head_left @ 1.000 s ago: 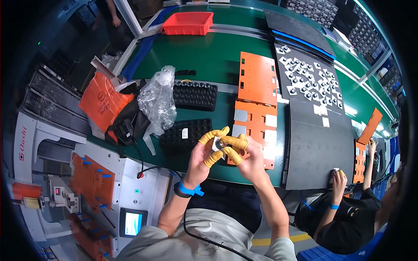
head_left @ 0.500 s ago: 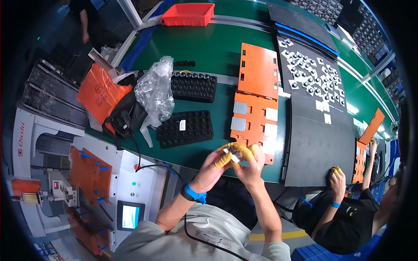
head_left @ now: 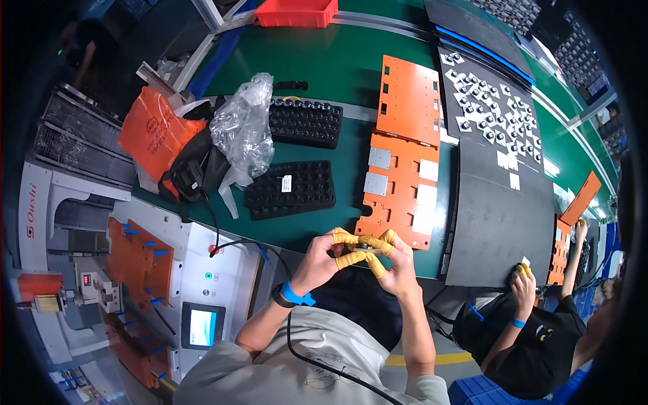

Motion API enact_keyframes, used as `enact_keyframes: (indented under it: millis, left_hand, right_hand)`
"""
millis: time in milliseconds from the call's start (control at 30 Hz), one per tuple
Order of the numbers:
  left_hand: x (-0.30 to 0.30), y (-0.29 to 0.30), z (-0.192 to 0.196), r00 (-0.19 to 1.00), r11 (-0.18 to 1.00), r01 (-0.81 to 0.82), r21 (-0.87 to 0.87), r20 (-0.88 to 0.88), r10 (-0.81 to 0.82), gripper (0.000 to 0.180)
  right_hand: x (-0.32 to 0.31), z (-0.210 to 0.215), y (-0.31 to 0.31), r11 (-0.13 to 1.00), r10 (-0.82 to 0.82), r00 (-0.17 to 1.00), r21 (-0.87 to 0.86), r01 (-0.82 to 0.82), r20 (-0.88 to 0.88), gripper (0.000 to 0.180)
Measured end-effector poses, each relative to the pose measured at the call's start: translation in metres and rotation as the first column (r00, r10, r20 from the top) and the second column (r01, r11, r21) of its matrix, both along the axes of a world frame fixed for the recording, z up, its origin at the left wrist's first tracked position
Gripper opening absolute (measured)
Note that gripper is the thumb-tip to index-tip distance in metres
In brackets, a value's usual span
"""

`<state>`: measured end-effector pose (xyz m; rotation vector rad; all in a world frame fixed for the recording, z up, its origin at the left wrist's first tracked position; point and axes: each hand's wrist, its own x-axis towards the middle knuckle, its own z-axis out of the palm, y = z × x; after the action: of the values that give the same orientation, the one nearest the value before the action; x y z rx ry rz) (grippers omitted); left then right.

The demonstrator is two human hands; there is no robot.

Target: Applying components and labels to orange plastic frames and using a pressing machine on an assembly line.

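Both hands, with yellow finger covers, hold a small flat plate with a dark round part (head_left: 364, 247) in front of my body, at the table's near edge. My left hand (head_left: 325, 260) grips its left side and my right hand (head_left: 399, 264) its right side. The plate is seen nearly edge-on, partly hidden by fingers. Just beyond lies a hinged orange fixture, its lid (head_left: 408, 101) folded back and its base (head_left: 399, 192) bearing several square metal plates (head_left: 376, 183).
To the left are black trays (head_left: 297, 196), clear plastic wrap (head_left: 243, 128) and an orange bag (head_left: 158, 135). A black mat (head_left: 503, 223) holds several white square pieces with dark round parts (head_left: 496, 115). A red bin (head_left: 297, 12) stands far off. A co-worker's hand (head_left: 523, 283) rests at right.
My hands have drawn slightly toward my body and the held plate has turned from tilted to nearly edge-on. The view has shifted a little. The co-worker's near hand now holds something small and pale.
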<state>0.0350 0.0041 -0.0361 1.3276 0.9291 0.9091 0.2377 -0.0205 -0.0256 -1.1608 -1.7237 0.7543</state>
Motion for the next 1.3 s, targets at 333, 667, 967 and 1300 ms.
enact_keyframes:
  millis: [333, 667, 967, 1300]
  left_hand:
    - [0.005, 0.044, 0.017, 0.838, 0.951, -0.113, 0.287, -0.487, 0.246, 0.030]
    - [0.033, 0.077, -0.001, 0.735, 0.994, 0.005, 0.108, -0.674, 0.070, 0.027]
    - [0.021, 0.097, -0.030, 0.819, 0.998, 0.069, -0.001, -0.571, -0.057, 0.042]
    - [0.035, 0.084, -0.014, 0.800, 1.000, 0.017, -0.009, -0.599, -0.019, 0.041]
  right_hand:
    - [0.007, -0.012, -0.014, 0.917, -0.367, 0.929, -0.180, 0.356, -0.037, 0.052]
    - [0.030, -0.017, -0.019, 0.846, -0.507, 0.860, -0.222, 0.484, -0.057, 0.051]
    - [0.072, 0.045, 0.110, 0.834, -0.538, 0.805, -0.016, 0.552, -0.250, 0.034]
    - [0.147, -0.005, 0.306, 0.757, -0.416, 0.906, -0.522, 0.393, 0.080, 0.047]
